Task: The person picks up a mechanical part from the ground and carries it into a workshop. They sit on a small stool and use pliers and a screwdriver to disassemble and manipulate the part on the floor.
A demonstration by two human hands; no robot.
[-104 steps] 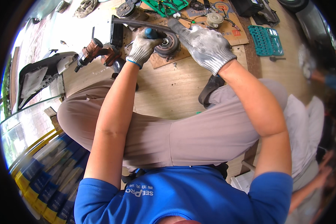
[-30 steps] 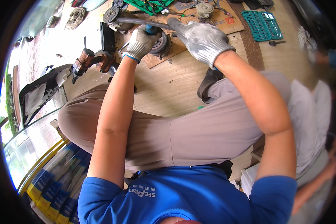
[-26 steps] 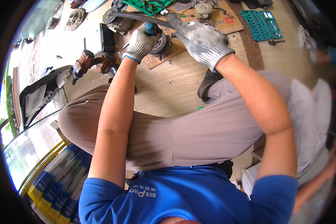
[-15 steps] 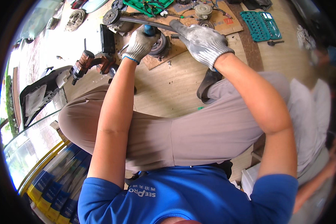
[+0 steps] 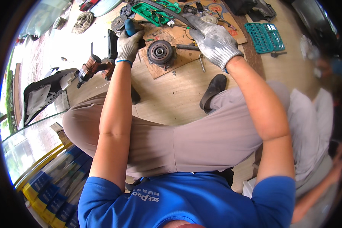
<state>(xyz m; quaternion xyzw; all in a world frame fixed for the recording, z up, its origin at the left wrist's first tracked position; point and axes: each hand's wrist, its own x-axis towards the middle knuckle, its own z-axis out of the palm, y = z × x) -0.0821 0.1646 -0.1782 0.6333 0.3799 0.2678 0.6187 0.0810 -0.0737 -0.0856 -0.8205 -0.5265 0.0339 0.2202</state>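
Note:
My left hand (image 5: 127, 46), in a whitish knit glove with a grey palm, is closed around a dark object with a rounded blue end (image 5: 130, 27); its kind is hidden by my fingers. My right hand (image 5: 216, 42), gloved the same way, grips a long grey metal bar (image 5: 167, 10) that slants up and left past the frame's top edge. Between my hands a round grooved pulley (image 5: 160, 53) sits on a flattened cardboard sheet (image 5: 155, 72). Beside it lies a dark rod (image 5: 187, 47), partly behind my right hand, and a small wrench (image 5: 202, 63).
A cordless impact driver (image 5: 88, 70) stands at left near a black plastic panel (image 5: 45, 93). Beyond the pulley are a green tool case (image 5: 150, 14) and a round metal part (image 5: 118, 23). An open teal socket set (image 5: 265, 37) lies at right. Another person's arm (image 5: 319, 193) shows there, blurred.
The bar's far end has swung up and away from the round parts at left. My left hand has moved left, uncovering the pulley. My right hand has shifted slightly right.

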